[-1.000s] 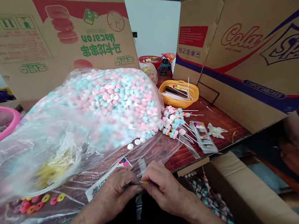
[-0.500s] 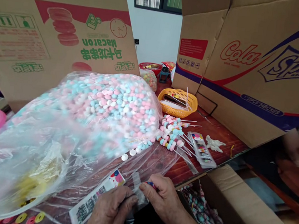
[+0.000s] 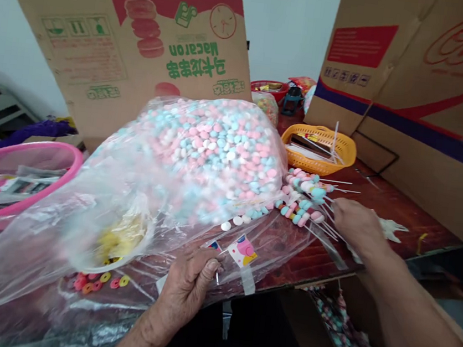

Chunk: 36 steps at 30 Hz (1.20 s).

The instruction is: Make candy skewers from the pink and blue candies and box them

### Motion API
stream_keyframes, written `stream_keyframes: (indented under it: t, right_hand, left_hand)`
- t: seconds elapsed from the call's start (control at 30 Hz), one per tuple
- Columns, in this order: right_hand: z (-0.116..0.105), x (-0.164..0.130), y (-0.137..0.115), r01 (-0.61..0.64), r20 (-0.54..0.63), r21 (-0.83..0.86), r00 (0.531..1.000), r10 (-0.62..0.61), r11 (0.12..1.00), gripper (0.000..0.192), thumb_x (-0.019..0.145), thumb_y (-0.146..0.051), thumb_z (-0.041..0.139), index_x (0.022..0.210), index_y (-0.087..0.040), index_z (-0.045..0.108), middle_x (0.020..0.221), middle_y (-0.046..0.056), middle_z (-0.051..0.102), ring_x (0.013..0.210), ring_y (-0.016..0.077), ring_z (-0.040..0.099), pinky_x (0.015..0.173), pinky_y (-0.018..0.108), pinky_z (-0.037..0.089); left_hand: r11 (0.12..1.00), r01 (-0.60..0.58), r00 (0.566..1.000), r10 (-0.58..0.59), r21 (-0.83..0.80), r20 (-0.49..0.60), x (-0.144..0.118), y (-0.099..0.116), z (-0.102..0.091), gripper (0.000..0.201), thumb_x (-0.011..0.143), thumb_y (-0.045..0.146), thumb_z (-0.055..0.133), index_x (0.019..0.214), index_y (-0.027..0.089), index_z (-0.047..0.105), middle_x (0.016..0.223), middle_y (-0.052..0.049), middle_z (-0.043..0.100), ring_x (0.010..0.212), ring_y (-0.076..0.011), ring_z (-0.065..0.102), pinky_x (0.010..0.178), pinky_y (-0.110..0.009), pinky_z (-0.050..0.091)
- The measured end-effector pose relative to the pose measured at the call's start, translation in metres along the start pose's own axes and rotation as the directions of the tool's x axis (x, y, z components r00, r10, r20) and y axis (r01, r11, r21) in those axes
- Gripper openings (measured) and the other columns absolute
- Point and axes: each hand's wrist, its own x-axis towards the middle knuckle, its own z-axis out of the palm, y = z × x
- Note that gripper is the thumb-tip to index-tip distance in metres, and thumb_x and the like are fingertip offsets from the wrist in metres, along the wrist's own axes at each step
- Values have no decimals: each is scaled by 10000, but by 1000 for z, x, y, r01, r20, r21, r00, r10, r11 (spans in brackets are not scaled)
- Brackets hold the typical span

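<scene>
The printed wrapper (image 3: 243, 251) is located at lower centre of the frame, above the near edge of the table (image 3: 296, 267). It is pinched between thumb and forefinger of the left hand (image 3: 190, 280); its pink and yellow print is exposed to the right of the fingertips. The right hand (image 3: 355, 224) is positioned right of centre, at the stick ends of the candy skewers (image 3: 302, 212); the fingers are bent, but whether a stick is gripped cannot be told. The skewers are piled beside the clear bag (image 3: 213, 149), which is filled with pink, blue and white candies. The yellow basket (image 3: 320, 164) is placed behind the pile. Ring candies (image 3: 95, 285) are scattered at lower left.
</scene>
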Motion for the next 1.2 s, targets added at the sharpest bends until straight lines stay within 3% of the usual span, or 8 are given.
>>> stream_keyframes:
  t: [0.1, 0.23, 0.3, 0.4, 0.6, 0.83, 1.07, 1.2]
  right_hand:
    - [0, -37, -1, 185, -243, 190, 960, -136, 964, 333, 938, -254, 328, 1048, -162, 628, 969, 118, 691, 913, 236, 647, 759, 326, 488]
    - [3, -81, -13, 700, -612, 286, 659, -438, 654, 217, 912, -233, 447, 1057, -213, 607, 905, 48, 708, 790, 190, 672, 698, 282, 525]
    - [3, -91, -17, 768, -630, 217, 581, -515, 602, 238, 890, -158, 474, 1092, -206, 589, 916, 51, 703, 816, 186, 663, 728, 285, 521]
    - [1, -94, -14, 797, -614, 122, 529, -586, 592, 266, 872, -110, 482, 1112, -182, 573, 856, 65, 689, 760, 189, 636, 688, 305, 502]
    - [-16, -98, 0, 818, -566, 26, 486, -665, 575, 258, 887, -98, 400, 1031, -184, 597, 768, 57, 656, 693, 173, 595, 651, 312, 458]
    - [-31, -97, 2, 847, -474, 16, 474, -742, 531, 250, 885, -75, 390, 974, -178, 600, 697, 29, 630, 634, 149, 568, 638, 311, 406]
    - [-27, -93, 6, 868, -399, 103, 484, -779, 486, 241, 881, -85, 401, 987, -181, 596, 702, 39, 612, 643, 162, 526, 635, 317, 367]
    - [-25, -95, 0, 849, -326, 154, 526, -785, 505, 293, 868, -55, 380, 986, -176, 620, 732, 53, 644, 673, 167, 554, 652, 308, 397]
  left_hand:
    - [1000, -2, 1000, 2, 13, 5, -3, 3, -6, 247, 935, 193, 392, 851, 195, 625, 811, -22, 707, 730, -134, 648, 680, -236, 500]
    - [999, -32, 999, 33, 19, -24, -3, 6, -11, 247, 942, 225, 383, 927, 195, 628, 823, -30, 715, 757, -149, 657, 713, -260, 513]
    - [999, -41, 999, 41, 11, -20, -2, 7, -14, 257, 944, 239, 382, 924, 194, 635, 831, -36, 718, 763, -156, 661, 723, -273, 517]
    - [1000, -18, 1000, 18, -17, 12, -2, 9, -17, 265, 942, 238, 383, 928, 184, 641, 824, -44, 718, 776, -165, 662, 730, -285, 519]
    - [1000, -7, 1000, 7, -12, 14, -7, 10, -23, 242, 937, 213, 395, 969, 189, 633, 902, -46, 719, 856, -168, 661, 783, -288, 511]
    - [996, -84, 989, 79, 35, 129, -3, 10, -28, 258, 944, 223, 365, 966, 193, 619, 876, -40, 720, 822, -159, 666, 753, -283, 515]
    - [998, -57, 954, 42, 40, 297, 10, 16, -27, 313, 957, 266, 344, 907, 176, 639, 812, -50, 697, 760, -148, 643, 693, -259, 491]
    - [990, -74, 940, 30, 118, 340, 13, 18, -23, 337, 962, 301, 324, 991, 192, 641, 846, -59, 697, 809, -164, 645, 752, -287, 501]
